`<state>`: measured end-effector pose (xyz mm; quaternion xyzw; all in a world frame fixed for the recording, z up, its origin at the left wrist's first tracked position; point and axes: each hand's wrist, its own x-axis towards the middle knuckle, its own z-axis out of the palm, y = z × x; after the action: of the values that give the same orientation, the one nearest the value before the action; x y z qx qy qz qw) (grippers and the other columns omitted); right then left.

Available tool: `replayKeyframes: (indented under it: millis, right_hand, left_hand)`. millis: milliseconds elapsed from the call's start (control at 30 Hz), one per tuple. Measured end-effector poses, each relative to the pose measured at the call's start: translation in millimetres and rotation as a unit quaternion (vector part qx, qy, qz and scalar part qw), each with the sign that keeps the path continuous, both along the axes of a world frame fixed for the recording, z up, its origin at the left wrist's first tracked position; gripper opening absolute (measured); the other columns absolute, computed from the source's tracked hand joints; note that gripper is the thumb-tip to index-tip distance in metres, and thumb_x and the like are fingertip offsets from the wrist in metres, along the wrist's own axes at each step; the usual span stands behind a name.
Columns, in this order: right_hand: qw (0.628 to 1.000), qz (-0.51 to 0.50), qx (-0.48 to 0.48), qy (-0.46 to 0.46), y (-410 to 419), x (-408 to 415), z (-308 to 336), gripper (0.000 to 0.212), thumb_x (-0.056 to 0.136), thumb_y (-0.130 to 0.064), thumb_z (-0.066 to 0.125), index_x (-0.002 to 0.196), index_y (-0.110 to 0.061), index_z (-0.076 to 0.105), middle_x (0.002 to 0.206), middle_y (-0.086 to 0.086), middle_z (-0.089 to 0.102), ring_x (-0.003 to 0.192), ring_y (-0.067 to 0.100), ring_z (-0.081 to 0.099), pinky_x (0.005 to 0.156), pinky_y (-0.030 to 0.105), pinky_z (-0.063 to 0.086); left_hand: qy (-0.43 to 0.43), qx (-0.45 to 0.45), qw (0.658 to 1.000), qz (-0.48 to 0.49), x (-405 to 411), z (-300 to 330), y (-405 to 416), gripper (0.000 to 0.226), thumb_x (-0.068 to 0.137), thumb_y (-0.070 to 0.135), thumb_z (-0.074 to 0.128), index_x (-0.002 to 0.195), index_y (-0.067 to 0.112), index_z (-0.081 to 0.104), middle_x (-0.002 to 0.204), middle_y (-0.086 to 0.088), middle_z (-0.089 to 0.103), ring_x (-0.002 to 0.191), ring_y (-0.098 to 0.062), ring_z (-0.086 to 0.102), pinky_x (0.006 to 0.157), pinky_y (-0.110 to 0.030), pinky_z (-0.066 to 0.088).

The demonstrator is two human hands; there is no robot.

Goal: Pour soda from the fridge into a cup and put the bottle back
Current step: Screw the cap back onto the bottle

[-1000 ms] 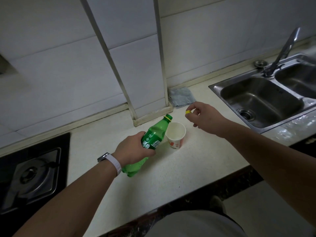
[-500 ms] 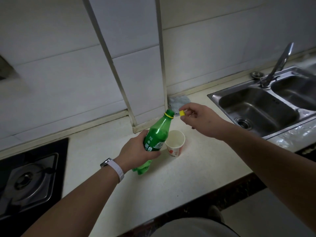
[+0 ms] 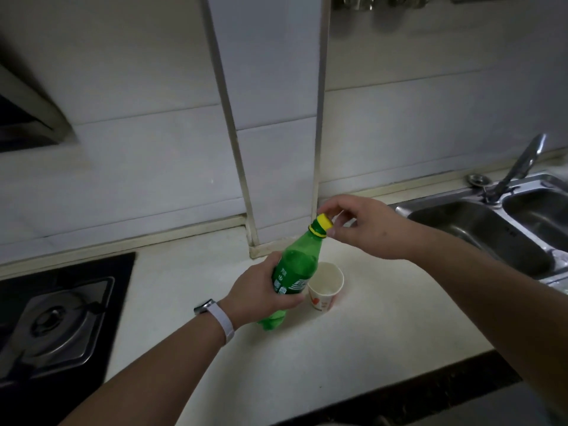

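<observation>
Near the middle of the counter [image 3: 353, 348], the green bottle [image 3: 295, 269] is gripped round its body by the left hand [image 3: 261, 293], just beside the paper cup [image 3: 325, 285], while the yellow cap [image 3: 324, 222] on its mouth is pinched by the right hand [image 3: 365, 229].

the bottle [image 3: 296, 269] is showing bright green, with a yellow cap [image 3: 324, 222] and a yellow ring under it (its label carrying white print). the cup [image 3: 325, 285] is looking white with orange marks. the desk [image 3: 353, 348] is showing cream, the stove [image 3: 55, 327] black and steel-grey, the wristband [image 3: 223, 321] white.
</observation>
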<state>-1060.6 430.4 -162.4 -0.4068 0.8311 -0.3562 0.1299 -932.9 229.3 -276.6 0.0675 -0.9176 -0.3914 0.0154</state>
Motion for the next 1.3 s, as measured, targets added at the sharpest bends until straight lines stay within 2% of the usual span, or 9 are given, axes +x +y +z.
replayKeyframes:
  millis: [133,300,500,667,800,933,1067,1200,1300]
  right_hand:
    - [0.994,0.038,0.073,0.069,-10,-2,5,0.028,0.089,-0.026,0.065,0.112,-0.040,0.060,0.102,-0.019,0.061,0.090,-0.006,0.055,0.075,0.021,0.047]
    - [0.976,0.082,0.149,0.133,-19,-5,9,0.030,0.091,-0.029,0.063,0.118,-0.038,0.058,0.106,-0.023,0.055,0.091,0.001,0.054,0.074,0.018,0.041]
    - [0.967,0.129,0.148,0.162,-27,-1,15,0.033,0.091,-0.014,0.060,0.115,-0.037,0.060,0.114,-0.021,0.058,0.096,0.005,0.053,0.078,0.022,0.041]
    - [0.955,0.133,0.212,0.159,-31,-4,22,0.027,0.088,-0.049,0.059,0.108,-0.031,0.063,0.091,-0.016,0.061,0.080,0.008,0.056,0.065,0.024,0.041]
    - [0.939,0.079,0.277,0.187,-33,-2,20,0.073,0.081,-0.077,0.026,0.079,-0.014,0.065,0.072,0.003,0.062,0.067,0.016,0.057,0.061,0.032,0.045]
    - [0.968,0.041,0.190,0.156,-27,0,13,0.089,0.081,-0.078,0.001,0.094,-0.017,0.065,0.088,0.001,0.066,0.082,0.015,0.059,0.079,0.034,0.048]
    - [0.992,0.055,0.117,0.015,-23,3,25,0.074,0.083,-0.074,0.010,0.113,-0.030,0.062,0.101,-0.009,0.064,0.084,0.007,0.060,0.072,0.027,0.044]
    - [0.948,0.057,0.282,0.135,-22,-3,26,0.079,0.080,-0.078,0.026,0.083,-0.008,0.063,0.073,0.001,0.061,0.065,0.015,0.055,0.062,0.032,0.042]
    - [0.964,0.070,0.234,0.106,-22,-10,20,0.031,0.087,-0.052,0.059,0.107,-0.028,0.061,0.093,-0.013,0.061,0.077,0.004,0.057,0.065,0.024,0.043]
  left_hand:
    - [0.009,-0.016,1.000,0.003,2,-4,-3,0.066,0.068,0.055,0.082,0.122,0.039,0.048,0.103,0.018,0.068,0.089,-0.004,0.065,0.073,-0.021,0.053]
    - [0.013,-0.021,1.000,0.010,7,-11,-7,0.075,0.068,0.057,0.081,0.130,0.037,0.046,0.112,0.015,0.069,0.095,-0.005,0.066,0.080,-0.026,0.055]
    - [0.000,0.026,1.000,-0.005,12,-15,-13,0.077,0.064,0.054,0.083,0.130,0.040,0.047,0.112,0.015,0.070,0.097,-0.004,0.067,0.085,-0.034,0.057]
    - [0.005,0.023,1.000,-0.010,14,-18,-15,0.076,0.065,0.052,0.084,0.129,0.038,0.047,0.110,0.015,0.070,0.096,-0.004,0.067,0.084,-0.032,0.057]
    - [0.007,0.014,1.000,-0.019,14,-19,-12,0.075,0.065,0.054,0.083,0.129,0.038,0.047,0.111,0.015,0.070,0.095,-0.002,0.066,0.083,-0.032,0.057]
    - [0.016,0.035,0.999,-0.012,12,-20,-10,0.078,0.065,0.055,0.083,0.131,0.037,0.047,0.113,0.013,0.070,0.097,-0.005,0.067,0.084,-0.033,0.058]
    - [0.021,0.039,0.999,-0.006,9,-22,-12,0.078,0.065,0.055,0.084,0.131,0.039,0.046,0.113,0.014,0.070,0.097,-0.004,0.067,0.084,-0.033,0.058]
    - [0.016,0.070,0.997,0.004,10,-25,-12,0.077,0.062,0.056,0.084,0.128,0.040,0.048,0.110,0.016,0.070,0.096,-0.001,0.067,0.085,-0.035,0.058]
    - [0.007,0.086,0.996,0.006,11,-28,-14,0.075,0.062,0.053,0.086,0.127,0.038,0.050,0.109,0.015,0.071,0.096,-0.001,0.068,0.085,-0.036,0.058]
